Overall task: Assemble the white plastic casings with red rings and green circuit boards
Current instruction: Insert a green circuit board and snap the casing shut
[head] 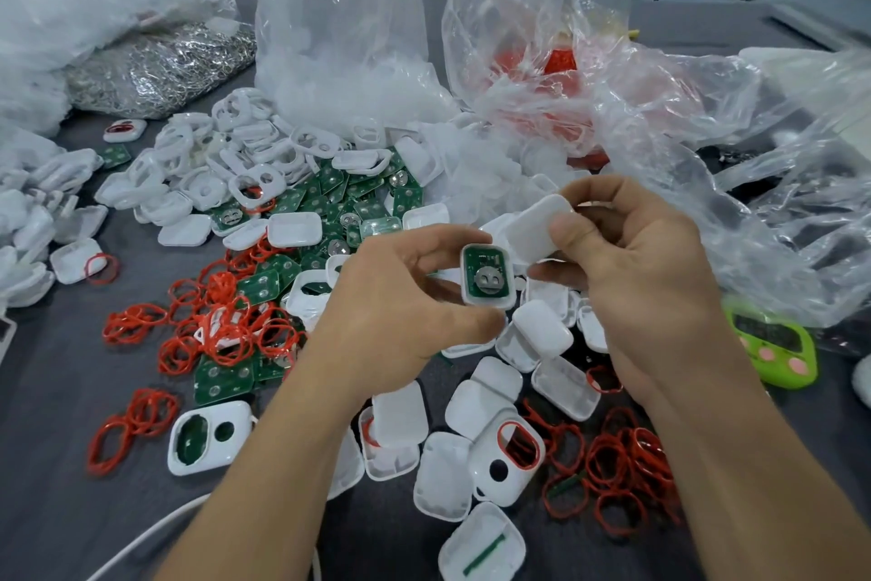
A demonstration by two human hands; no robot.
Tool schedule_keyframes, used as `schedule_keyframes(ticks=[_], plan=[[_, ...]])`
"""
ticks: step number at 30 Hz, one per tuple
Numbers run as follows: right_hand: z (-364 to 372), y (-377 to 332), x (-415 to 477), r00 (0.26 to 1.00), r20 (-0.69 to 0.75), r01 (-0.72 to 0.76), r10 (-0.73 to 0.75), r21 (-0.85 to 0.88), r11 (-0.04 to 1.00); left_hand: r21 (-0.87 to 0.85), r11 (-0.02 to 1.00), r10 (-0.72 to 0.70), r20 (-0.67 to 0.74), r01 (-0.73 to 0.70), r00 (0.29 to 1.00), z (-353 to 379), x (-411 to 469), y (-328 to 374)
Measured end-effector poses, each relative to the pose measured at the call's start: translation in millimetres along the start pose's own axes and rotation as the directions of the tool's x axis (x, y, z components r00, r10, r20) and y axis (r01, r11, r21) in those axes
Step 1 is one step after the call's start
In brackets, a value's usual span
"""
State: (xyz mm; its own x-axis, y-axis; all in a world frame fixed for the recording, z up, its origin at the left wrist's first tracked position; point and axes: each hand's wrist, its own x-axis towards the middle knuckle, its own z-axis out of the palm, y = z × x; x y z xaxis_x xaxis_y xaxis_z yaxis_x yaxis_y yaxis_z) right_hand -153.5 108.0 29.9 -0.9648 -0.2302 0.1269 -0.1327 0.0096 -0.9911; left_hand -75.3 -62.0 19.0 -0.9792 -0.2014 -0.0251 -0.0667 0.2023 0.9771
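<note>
Just right of the frame's centre, the left hand (pixel 400 302) pinches a white casing half (pixel 485 303) by its edges, with a green circuit board (pixel 488 274) seated inside, face up. The right hand (pixel 655 283) grips a plain white cover (pixel 537 222) just above it; whether the two parts touch, I can't tell. The risk, I'd say, is that a cover brought down skewed nips the board or fails to snap shut. A slack pinch could also drop the half among the loose casings (pixel 551 335) on the surface (pixel 56 415) below. No brand or writing is readable anywhere. The display on the green timer (pixel 773 345) at the right edge is too blurred.
</note>
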Motion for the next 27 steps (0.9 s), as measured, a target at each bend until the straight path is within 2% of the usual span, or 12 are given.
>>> schedule_keyframes(ticks=[2,6,10,16,27], plan=[[0.7,-1.4,-1.1,0.999,0.046,-0.022,0.019,0.061,0.998,0.035,0.999,0.026,-0.003,-0.026,1.000,1.2,-1.0,0.2],[-2.8,-3.7,-1.0,0.994,0.112,0.013,-0.016,0.029,0.999,0.081,0.995,0.061,-0.004,-0.061,0.998,4.3,-2.1,0.2],[-3.9,-7.4,-2.4,0.992,0.125,0.007,-0.016,0.073,0.997,0.038,0.998,0.055,0.017,-0.056,0.998,5.6,-2.0,-0.7],[-3.0,-1.3,-3.4,0.991,0.105,0.098,-0.082,-0.154,0.983,-0.013,1.000,0.020,0.022,-0.020,1.000,4.7,-1.0,-1.0],[1.9,-0.9,-7.3,0.954,0.180,0.286,-0.239,-0.313,0.906,-0.014,1.000,-0.004,0.072,0.005,0.997,3.8,-0.7,1.7]])
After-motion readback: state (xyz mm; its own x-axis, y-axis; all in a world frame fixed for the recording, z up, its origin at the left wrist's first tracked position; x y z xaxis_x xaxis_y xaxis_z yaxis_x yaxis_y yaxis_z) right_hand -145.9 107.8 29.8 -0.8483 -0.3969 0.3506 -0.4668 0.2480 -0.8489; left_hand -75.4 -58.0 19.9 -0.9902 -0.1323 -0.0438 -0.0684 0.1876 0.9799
